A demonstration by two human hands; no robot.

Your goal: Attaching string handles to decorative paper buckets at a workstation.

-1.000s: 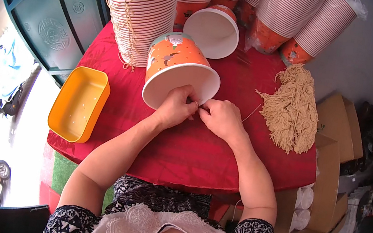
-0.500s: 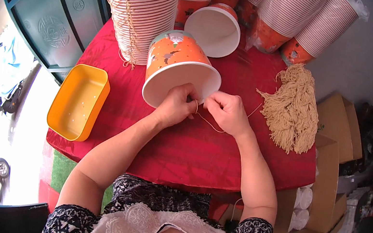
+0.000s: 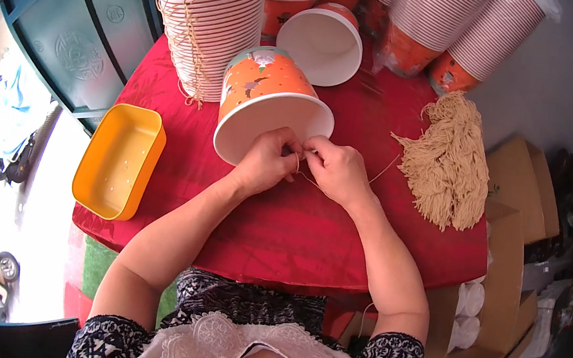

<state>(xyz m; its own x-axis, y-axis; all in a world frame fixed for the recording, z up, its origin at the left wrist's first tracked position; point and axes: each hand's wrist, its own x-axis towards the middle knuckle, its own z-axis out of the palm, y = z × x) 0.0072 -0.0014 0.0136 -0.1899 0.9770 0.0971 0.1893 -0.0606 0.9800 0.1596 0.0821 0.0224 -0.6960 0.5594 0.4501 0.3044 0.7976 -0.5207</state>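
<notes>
An orange paper bucket (image 3: pixel 268 85) with a white rim lies tilted on the red-covered table, its mouth turned toward me. At the near edge of that rim, my left hand (image 3: pixel 268 159) pinches a thin tan string. My right hand (image 3: pixel 335 168) is close beside it, thumb and fingertips pressed together on the same string (image 3: pixel 383 170), which trails off to the right toward a heap of tan strings (image 3: pixel 450 164). Whether a knot or loop lies between the fingertips is too small to tell.
A tall stack of white-rimmed buckets (image 3: pixel 210 24), with strings hanging down it, stands at the back left. Another bucket (image 3: pixel 322 46) lies behind mine. Wrapped stacks (image 3: pixel 431 22) line the back. A yellow plastic basket (image 3: pixel 120 160) sits at left; cardboard boxes (image 3: pixel 490 286) stand off the right edge.
My right hand has moved slightly left, closing the gap to my left hand, and its fingertips now meet near the left ones. The slack string loop below has become smaller.
</notes>
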